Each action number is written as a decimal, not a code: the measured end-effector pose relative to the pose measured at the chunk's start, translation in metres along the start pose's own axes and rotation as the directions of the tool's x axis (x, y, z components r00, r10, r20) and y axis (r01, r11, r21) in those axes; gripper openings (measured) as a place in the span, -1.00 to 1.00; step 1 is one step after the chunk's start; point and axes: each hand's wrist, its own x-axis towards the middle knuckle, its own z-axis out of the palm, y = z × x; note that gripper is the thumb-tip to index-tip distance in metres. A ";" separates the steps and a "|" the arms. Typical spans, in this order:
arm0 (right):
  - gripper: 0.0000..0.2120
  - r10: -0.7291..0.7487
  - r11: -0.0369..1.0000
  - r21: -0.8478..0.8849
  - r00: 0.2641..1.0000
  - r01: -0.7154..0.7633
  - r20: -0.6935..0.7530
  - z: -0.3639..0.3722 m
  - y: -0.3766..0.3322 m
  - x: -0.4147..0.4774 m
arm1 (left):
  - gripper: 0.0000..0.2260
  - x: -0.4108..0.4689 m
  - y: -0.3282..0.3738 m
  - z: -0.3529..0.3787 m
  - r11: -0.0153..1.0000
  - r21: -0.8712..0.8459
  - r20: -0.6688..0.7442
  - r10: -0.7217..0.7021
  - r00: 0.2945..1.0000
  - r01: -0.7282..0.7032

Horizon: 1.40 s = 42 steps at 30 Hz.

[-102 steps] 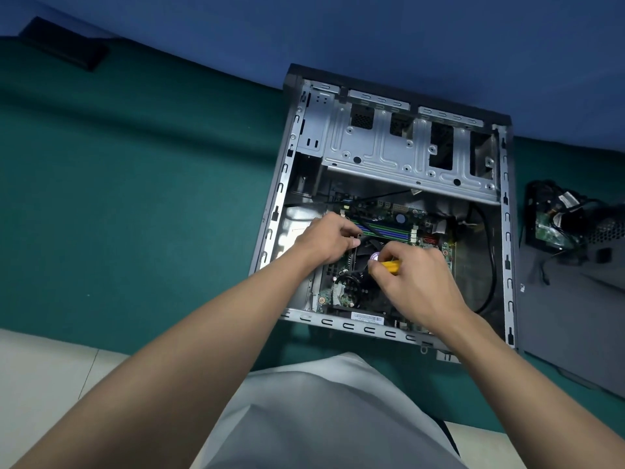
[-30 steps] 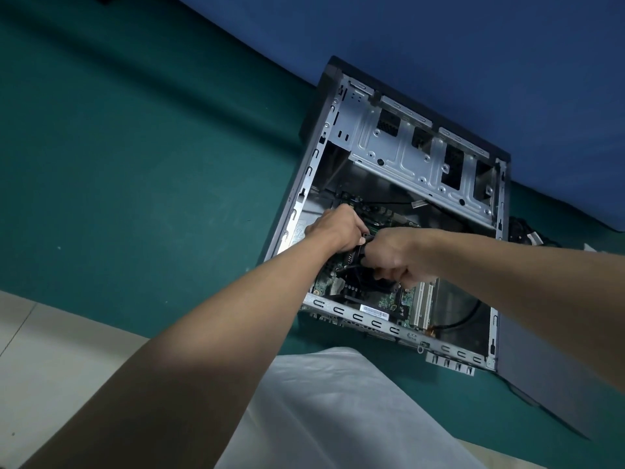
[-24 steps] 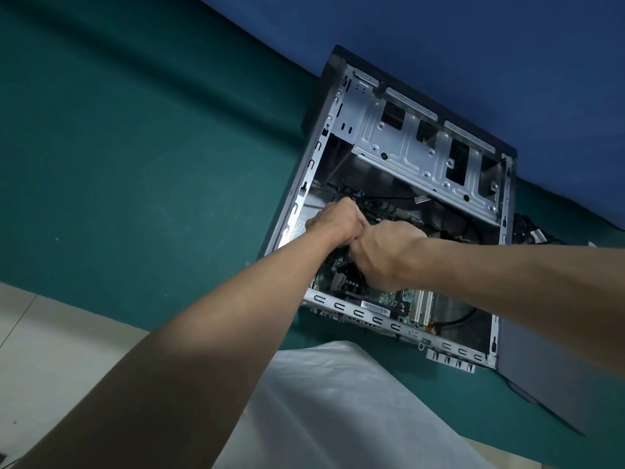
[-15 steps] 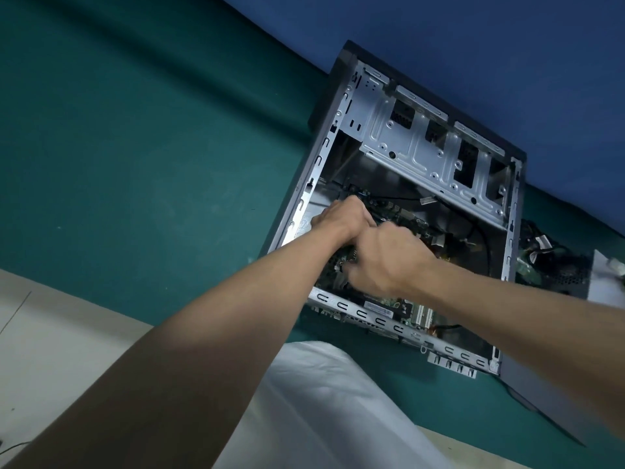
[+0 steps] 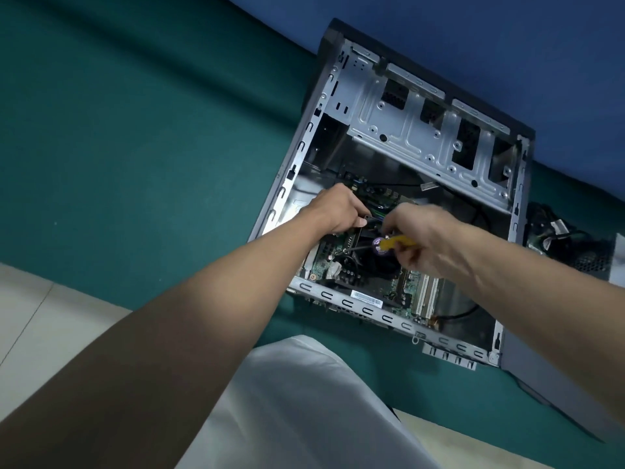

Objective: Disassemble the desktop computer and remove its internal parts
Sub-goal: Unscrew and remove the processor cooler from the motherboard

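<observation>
The open desktop case [image 5: 338, 299] lies on its side on the green mat, its silver drive cage [image 5: 422, 130] at the far end. Inside sits the green motherboard [image 5: 399, 289] with a black CPU cooler [image 5: 368, 262] near the middle. My left hand [image 5: 338, 209] reaches into the case and pinches a dark part at the cooler's far left edge. My right hand [image 5: 426, 236] grips a yellow-handled screwdriver [image 5: 392, 242], whose shaft angles down left toward the cooler's corner.
Removed parts and black cables [image 5: 568, 242] lie right of the case. The grey side panel [image 5: 548, 377] lies at the lower right. A blue wall [image 5: 473, 35] runs behind the case. White cloth [image 5: 304, 407] covers my lap, and beige floor [image 5: 50, 316] borders the mat.
My right hand has turned and drawn back to the right, so the yellow screwdriver shows again. My left hand stays at the cooler's edge. The view has shifted slightly.
</observation>
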 end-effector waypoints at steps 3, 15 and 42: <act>-0.87 -0.334 0.918 -0.279 0.929 0.282 -0.159 0.005 0.005 -0.007 | -0.77 -0.004 0.000 0.000 1.000 -0.020 -0.002 0.006 1.000 -0.006; -0.75 -0.569 0.007 -0.843 0.695 0.539 0.440 0.001 -0.004 -0.016 | -0.77 0.002 -0.008 -0.003 0.998 0.008 -0.019 0.068 0.997 -0.068; -0.81 -0.383 -0.695 -0.479 0.289 0.536 0.878 0.001 0.007 -0.020 | -0.68 -0.011 -0.005 -0.005 0.996 0.025 -0.006 0.085 0.996 -0.084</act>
